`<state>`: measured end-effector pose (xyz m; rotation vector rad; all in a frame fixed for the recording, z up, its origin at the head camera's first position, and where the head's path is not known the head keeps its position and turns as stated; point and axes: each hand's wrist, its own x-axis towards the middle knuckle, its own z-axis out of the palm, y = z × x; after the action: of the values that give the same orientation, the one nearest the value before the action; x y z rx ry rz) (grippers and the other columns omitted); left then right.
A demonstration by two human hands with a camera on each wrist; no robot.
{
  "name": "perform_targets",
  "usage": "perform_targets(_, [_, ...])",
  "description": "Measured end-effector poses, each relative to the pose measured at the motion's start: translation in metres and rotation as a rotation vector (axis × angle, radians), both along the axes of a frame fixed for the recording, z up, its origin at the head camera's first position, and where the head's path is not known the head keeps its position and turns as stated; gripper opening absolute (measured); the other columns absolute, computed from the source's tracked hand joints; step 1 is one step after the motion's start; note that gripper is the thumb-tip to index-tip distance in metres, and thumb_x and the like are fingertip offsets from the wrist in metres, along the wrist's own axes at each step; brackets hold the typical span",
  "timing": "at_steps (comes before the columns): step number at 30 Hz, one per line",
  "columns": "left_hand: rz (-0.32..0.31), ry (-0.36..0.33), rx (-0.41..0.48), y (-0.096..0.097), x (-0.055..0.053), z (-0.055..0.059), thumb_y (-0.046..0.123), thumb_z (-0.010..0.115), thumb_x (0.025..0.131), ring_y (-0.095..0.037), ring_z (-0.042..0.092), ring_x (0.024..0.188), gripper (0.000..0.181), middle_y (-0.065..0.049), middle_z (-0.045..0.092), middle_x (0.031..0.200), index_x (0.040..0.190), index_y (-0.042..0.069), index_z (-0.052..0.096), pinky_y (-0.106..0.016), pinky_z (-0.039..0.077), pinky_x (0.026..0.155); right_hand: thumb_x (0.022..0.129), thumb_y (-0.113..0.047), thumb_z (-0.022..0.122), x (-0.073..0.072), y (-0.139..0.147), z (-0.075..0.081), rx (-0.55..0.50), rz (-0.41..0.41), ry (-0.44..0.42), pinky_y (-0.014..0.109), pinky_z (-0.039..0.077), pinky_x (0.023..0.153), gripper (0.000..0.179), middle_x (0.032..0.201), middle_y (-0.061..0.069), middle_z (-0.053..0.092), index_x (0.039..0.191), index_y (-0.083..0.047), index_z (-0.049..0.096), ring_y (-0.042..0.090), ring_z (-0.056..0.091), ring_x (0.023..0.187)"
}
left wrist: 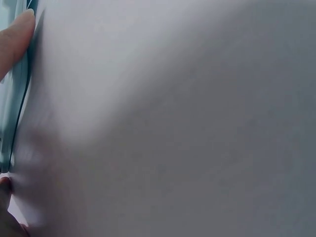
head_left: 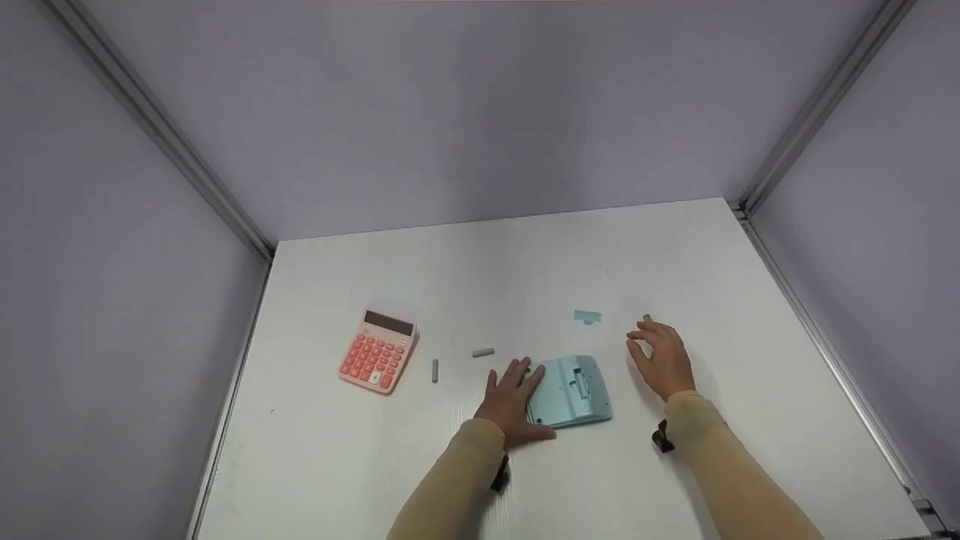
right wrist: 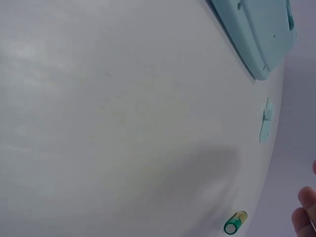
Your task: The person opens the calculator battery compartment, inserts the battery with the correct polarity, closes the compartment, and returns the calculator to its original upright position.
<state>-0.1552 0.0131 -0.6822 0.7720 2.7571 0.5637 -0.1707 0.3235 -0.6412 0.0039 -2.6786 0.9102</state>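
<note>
A light blue calculator [head_left: 555,390] lies face down, the battery slot in its back uncovered. My left hand [head_left: 511,405] rests against its left side, fingers spread and thumb stretched along the near edge. In the left wrist view, one fingertip [left wrist: 22,24] touches the calculator's side [left wrist: 17,94]. A small green bit [head_left: 528,370] shows between the left fingers. To the right, my right hand [head_left: 664,364] hovers over the table with loosely bent fingers, close to a green and gold battery [head_left: 646,317]. That battery [right wrist: 236,222] lies apart from the fingertips [right wrist: 307,196] in the right wrist view.
The light blue battery cover [head_left: 587,316] lies beyond the calculator. Two grey batteries, one upright in view [head_left: 435,370] and one crosswise [head_left: 483,352], lie left of it. A pink calculator [head_left: 379,351] lies face up farther left. Panel walls enclose the white table [head_left: 337,465].
</note>
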Motion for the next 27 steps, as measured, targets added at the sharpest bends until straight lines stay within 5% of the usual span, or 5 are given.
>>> perform_targets(8, [0.015,-0.023,-0.025,0.0,-0.004,0.008,0.078,0.067,0.063,-0.017,0.003,0.147,0.113,0.005,0.009,0.161,0.154,0.036,0.015,-0.048,0.003,0.117,0.091,-0.015,0.067,0.002,0.007,0.006,-0.038,-0.014,-0.006,0.051,0.038,0.103,0.015,0.123,0.014,0.06,0.102,-0.006,0.072,0.034,0.049,0.121])
perform_targets(17, [0.01,-0.066,-0.009,0.008,0.004,0.011,0.078,0.068,0.062,-0.017,0.003,0.147,0.113,0.005,0.01,0.161,0.154,0.036,0.015,-0.047,0.004,0.117,0.092,-0.019,0.066,0.009,0.024,0.001,-0.046,-0.033,-0.067,0.052,0.037,0.103,0.024,0.126,0.016,0.058,0.112,-0.005,0.068,0.036,0.048,0.122])
perform_targets(27, [0.02,-0.06,-0.042,0.001,0.001,0.013,0.078,0.068,0.062,-0.015,0.002,0.147,0.114,0.006,0.008,0.161,0.154,0.039,0.012,-0.045,0.003,0.118,0.092,-0.022,0.067,-0.002,0.032,0.006,-0.061,-0.021,-0.099,0.053,0.037,0.103,0.035,0.126,0.017,0.058,0.121,-0.003,0.063,0.038,0.047,0.124])
